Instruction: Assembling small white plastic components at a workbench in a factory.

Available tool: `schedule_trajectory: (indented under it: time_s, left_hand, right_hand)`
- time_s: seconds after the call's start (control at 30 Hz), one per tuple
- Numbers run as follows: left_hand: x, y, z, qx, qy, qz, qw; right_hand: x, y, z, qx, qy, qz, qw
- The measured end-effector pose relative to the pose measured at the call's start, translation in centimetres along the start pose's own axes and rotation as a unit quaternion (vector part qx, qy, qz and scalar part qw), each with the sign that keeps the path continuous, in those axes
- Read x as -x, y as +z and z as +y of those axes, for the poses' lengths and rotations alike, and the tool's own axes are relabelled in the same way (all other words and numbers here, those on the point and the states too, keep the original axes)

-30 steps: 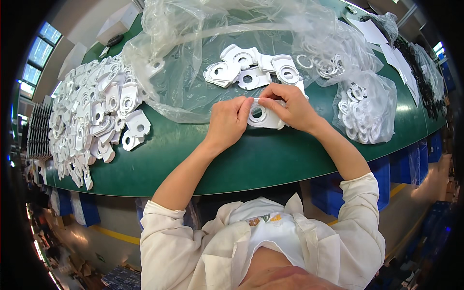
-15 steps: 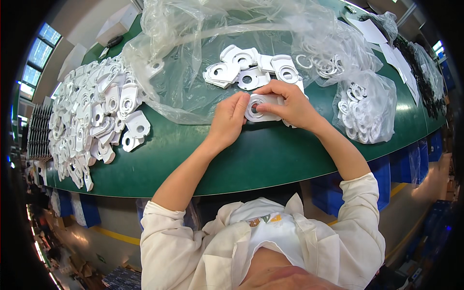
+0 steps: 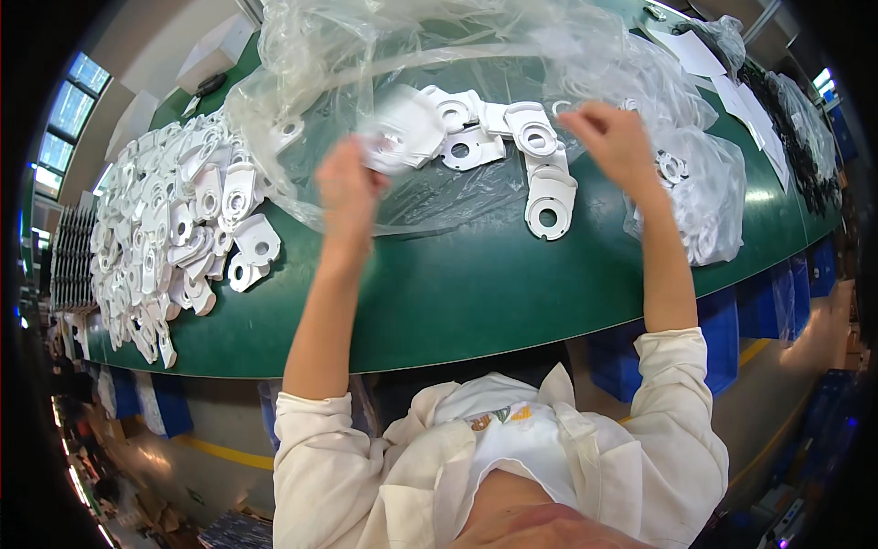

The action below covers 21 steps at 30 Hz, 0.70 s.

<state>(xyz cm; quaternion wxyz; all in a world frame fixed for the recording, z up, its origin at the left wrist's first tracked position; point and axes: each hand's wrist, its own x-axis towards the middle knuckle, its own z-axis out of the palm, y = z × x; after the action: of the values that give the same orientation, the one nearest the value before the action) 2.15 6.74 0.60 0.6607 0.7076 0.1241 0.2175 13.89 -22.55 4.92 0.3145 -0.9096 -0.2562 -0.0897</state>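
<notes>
My left hand [image 3: 346, 188], smeared by motion, is closed at the near left of the loose white parts on the plastic film. A blurred white plastic part [image 3: 389, 151] with a hole is at its fingertips, overlapping the pile behind. My right hand [image 3: 617, 146] is raised farther right, its fingers bent and pointing left. Beside those fingertips lies a thin white ring [image 3: 560, 108], partly hidden by the hand; whether they grip anything is unclear. Between the hands, flat white plates with round holes [image 3: 549, 215] run in an overlapping row toward me.
A large heap of similar white parts [image 3: 174, 220] covers the table's left side. Clear plastic film [image 3: 430, 64] spreads over the back. A clear bag of white rings [image 3: 700, 206] sits at right, near white papers [image 3: 754, 114]. Blue bins [image 3: 713, 339] stand below the green table's edge [image 3: 457, 352].
My hands have parted. The left moved left with the white part toward the pile; the right let go of it and moved up and right, to the rings.
</notes>
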Motion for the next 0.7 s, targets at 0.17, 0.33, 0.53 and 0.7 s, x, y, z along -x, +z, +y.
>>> schedule_trajectory:
  time_s: [0.17, 0.33, 0.53, 0.7]
  left_hand:
    - [-3.4, -3.3, 2.2, 0.235, 0.122, 0.273, 0.925]
    - [-3.1, -3.5, 0.5, 0.053, 0.092, 0.145, 0.984]
    - [-0.7, 1.3, -3.5, -0.412, 0.249, -0.053, 0.875]
    - [-0.7, 1.6, -2.3, -0.493, 0.302, -0.083, 0.812]
  right_hand:
    - [1.4, -6.6, 9.4, 0.201, 0.105, -0.027, 0.974]
    - [1.8, -7.7, 13.4, 0.158, 0.209, -0.101, 0.960]
    - [1.9, -7.3, 12.6, 0.188, 0.203, -0.080, 0.958]
    - [1.7, -7.2, 11.3, 0.231, 0.195, -0.091, 0.949]
